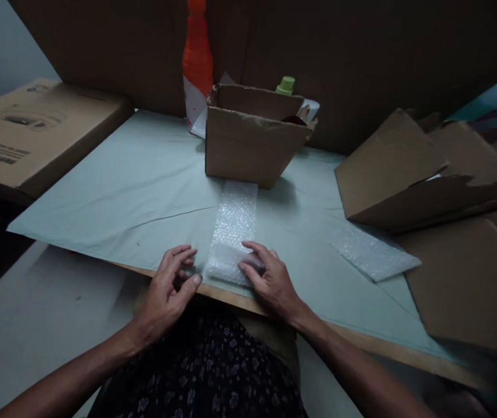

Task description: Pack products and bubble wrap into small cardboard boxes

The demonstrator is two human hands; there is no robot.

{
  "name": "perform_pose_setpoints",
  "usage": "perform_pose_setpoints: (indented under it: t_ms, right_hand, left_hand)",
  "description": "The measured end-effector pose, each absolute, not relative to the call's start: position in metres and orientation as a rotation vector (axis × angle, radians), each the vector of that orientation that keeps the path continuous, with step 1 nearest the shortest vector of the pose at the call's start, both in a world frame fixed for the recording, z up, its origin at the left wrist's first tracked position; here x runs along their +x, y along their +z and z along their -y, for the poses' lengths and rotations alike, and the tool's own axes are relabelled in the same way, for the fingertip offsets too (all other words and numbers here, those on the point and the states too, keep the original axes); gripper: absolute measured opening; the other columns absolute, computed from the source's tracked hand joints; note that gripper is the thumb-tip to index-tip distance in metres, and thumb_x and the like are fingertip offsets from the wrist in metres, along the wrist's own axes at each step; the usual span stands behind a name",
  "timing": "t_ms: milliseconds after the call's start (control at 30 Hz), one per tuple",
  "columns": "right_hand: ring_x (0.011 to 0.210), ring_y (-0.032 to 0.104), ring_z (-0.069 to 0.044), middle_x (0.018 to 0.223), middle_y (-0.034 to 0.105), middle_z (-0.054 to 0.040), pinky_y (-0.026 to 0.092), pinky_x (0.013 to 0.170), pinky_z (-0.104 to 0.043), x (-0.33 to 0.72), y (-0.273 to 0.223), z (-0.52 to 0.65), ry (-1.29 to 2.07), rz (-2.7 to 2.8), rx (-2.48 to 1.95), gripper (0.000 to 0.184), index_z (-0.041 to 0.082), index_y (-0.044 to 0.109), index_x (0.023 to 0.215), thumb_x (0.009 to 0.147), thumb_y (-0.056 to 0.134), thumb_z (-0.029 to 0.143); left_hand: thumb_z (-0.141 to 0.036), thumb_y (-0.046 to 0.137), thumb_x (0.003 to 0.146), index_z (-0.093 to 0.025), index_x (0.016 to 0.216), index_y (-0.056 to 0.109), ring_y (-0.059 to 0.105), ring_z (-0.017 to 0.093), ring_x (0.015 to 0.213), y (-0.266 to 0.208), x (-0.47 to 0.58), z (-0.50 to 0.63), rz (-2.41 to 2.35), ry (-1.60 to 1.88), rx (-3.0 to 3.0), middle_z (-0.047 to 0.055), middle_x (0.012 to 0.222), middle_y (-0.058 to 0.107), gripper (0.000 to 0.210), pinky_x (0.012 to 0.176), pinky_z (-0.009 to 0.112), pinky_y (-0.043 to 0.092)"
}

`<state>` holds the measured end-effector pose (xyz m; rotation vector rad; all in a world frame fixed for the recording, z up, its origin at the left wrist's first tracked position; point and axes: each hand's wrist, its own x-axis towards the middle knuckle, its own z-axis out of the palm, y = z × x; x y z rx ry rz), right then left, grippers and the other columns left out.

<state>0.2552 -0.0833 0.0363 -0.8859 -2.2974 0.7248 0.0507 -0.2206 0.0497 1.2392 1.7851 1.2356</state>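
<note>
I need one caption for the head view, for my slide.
Right hand on a bubble-wrap strip, left hand beside it, near an open cardboard box.

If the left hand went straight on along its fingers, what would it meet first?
Probably the left edge of the bubble wrap strip, though how high the left hand is above the cloth is unclear.
</note>
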Motion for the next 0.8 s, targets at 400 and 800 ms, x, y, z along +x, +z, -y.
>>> perform_pose_setpoints:
  t_ms: [400, 800]
  right_hand:
    - [0.126, 0.057, -0.032, 0.138, 0.062, -0.0165, 0.044, 0.101, -0.051, 0.285, 0.039, 0.085, 0.271, 2.487, -0.650, 0.045, 0.019, 0.056, 0.136, 0.093, 0.066, 0.031]
    - [0.089, 0.070, -0.020, 0.096, 0.078, -0.0039, 0.051, 0.081, -0.038, 0.274, 0.042, 0.084, 0.676, 2.455, -0.664, 0.017, 0.021, 0.071, 0.105, 0.103, 0.055, 0.025]
  left_hand:
    - [-0.012, 0.060, 0.092, -0.014, 0.126, 0.060, 0.057, 0.028, 0.106, 0.026, 0.055, 0.193, -1.745, 0.851, 2.312, 0.014, 0.115, 0.065, 0.033, 0.089, 0.045, 0.054]
    - [-0.016, 0.058, 0.092, -0.017, 0.119, 0.065, 0.064, 0.027, 0.107, 0.043, 0.052, 0.180, -1.635, 0.920, 2.185, 0.010, 0.111, 0.075, 0.028, 0.091, 0.046, 0.051]
